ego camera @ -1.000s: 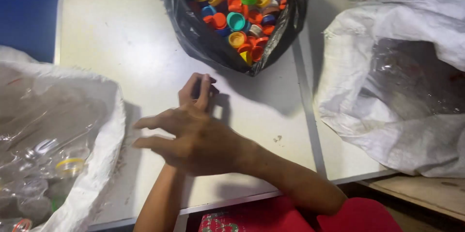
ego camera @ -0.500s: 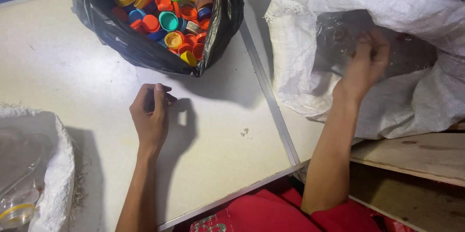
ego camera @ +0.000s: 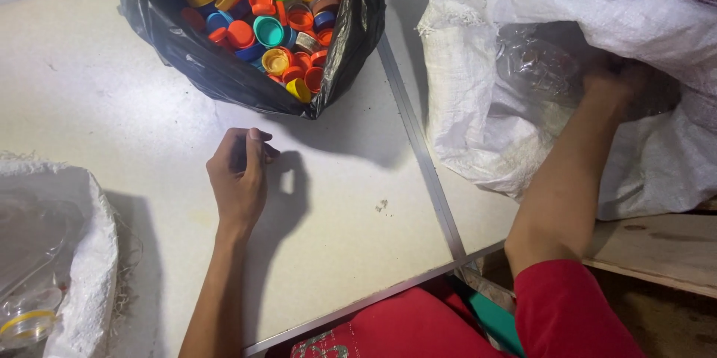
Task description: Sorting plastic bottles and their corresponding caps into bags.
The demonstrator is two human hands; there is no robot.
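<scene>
View from above of a pale table (ego camera: 112,104) with a metal seam running down it. The left hand (ego camera: 239,179) rests on the table just below a black bag (ego camera: 224,74) full of coloured bottle caps (ego camera: 269,7), its fingers curled inward and pressed together; whether they pinch something small cannot be told, since the fingers hide the inside of the fist. The right hand (ego camera: 616,81) is to the right of the black bag, across the seam, reaching deep into the mouth of a white woven sack (ego camera: 485,104), among crumpled clear plastic bottles (ego camera: 545,59). Its fingers are buried in shadow, so whether it grasps a bottle cannot be told. The bottles there lie jumbled; no neck direction or long axis can be made out for any 1 of them. Far below and left of the black bag, a 2nd white sack (ego camera: 89,268) holds a clear bottle (ego camera: 26,313) with a yellow ring, its neck end showing at the bottom corner of the view. Likely risks: the black bag's sagging near edge could spill caps onto the table if nudged, and a slippery crushed bottle could slip from the hand or drag others out of the sack
</scene>
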